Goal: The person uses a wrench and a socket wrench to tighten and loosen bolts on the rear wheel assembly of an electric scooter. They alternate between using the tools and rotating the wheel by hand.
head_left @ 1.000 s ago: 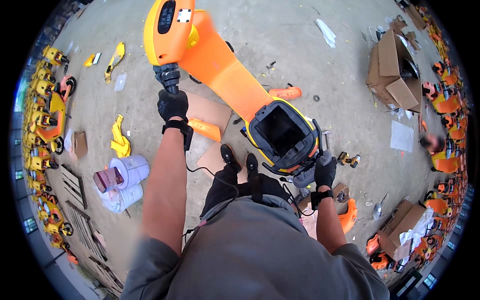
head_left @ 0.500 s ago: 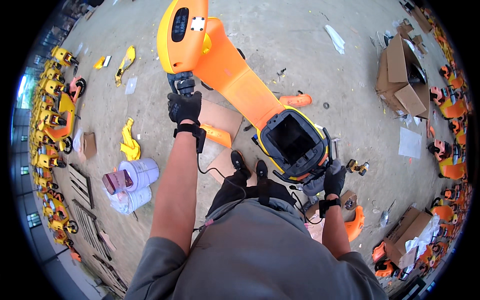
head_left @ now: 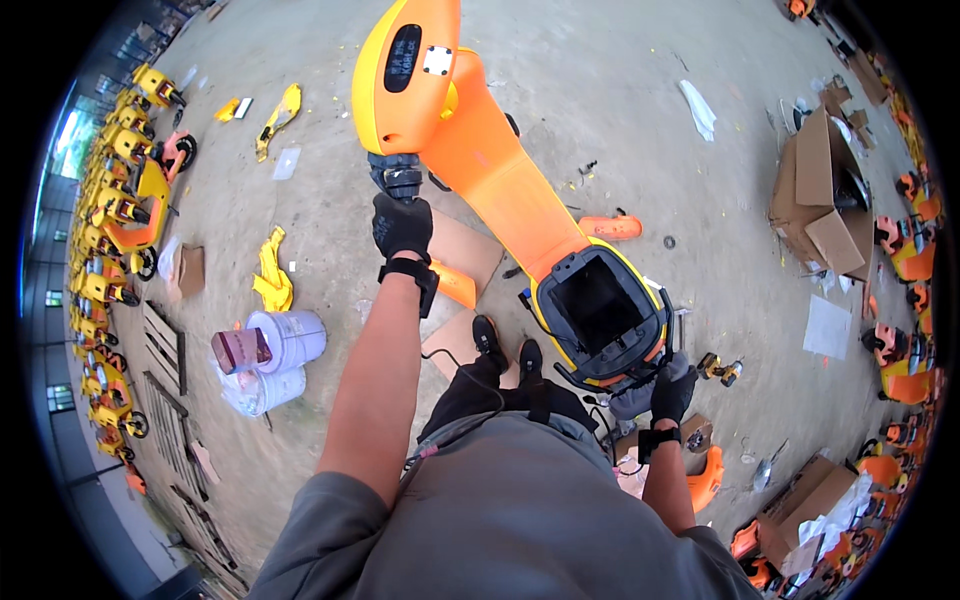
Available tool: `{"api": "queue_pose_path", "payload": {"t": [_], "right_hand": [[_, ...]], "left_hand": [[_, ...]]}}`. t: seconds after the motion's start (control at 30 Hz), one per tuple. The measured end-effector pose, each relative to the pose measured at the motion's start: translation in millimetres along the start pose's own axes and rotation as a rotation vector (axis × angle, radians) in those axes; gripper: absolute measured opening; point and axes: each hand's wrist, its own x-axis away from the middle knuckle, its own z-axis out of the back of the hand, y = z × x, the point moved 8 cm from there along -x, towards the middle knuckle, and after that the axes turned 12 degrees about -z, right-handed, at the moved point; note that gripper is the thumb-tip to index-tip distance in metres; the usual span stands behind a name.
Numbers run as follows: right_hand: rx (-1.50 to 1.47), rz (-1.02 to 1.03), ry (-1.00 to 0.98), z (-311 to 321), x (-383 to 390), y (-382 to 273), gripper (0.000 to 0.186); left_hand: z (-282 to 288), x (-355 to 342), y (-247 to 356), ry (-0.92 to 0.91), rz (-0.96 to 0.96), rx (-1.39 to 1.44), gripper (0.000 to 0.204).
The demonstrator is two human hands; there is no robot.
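1. My left hand [head_left: 402, 226], in a black glove, is clenched round the ribbed black handlebar grip [head_left: 397, 177] of the orange scooter body [head_left: 500, 180].
2. My right hand [head_left: 672, 392], also gloved, grasps the rear rim beside the open black battery compartment [head_left: 600, 305].
3. I judge I am lifting or turning the shell, held off the concrete floor [head_left: 620, 130] above my shoes; next it needs a steady, balanced carry.
4. The plastic is smooth and glossy; white buckets [head_left: 285, 345] and cardboard boxes [head_left: 820, 190] stand well apart.
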Motion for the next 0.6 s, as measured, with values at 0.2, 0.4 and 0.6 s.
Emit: {"api": "queue_pose_path", "payload": {"t": [0.2, 0.4, 0.6], "right_hand": [[0.265, 0.292, 0.184, 27, -36, -4, 0.065], [-0.055, 0.650, 0.017, 78, -43, -275, 0.057], [-0.054, 1.394, 0.310, 50, 0, -571, 0.067]], "left_hand": [[15, 9, 21, 0.143, -0.094, -0.195, 0.076], [24, 15, 24, 0.162, -0.156, -0.190, 0.072], [20, 10, 19, 0.180, -0.213, -0.135, 0.066]]}}
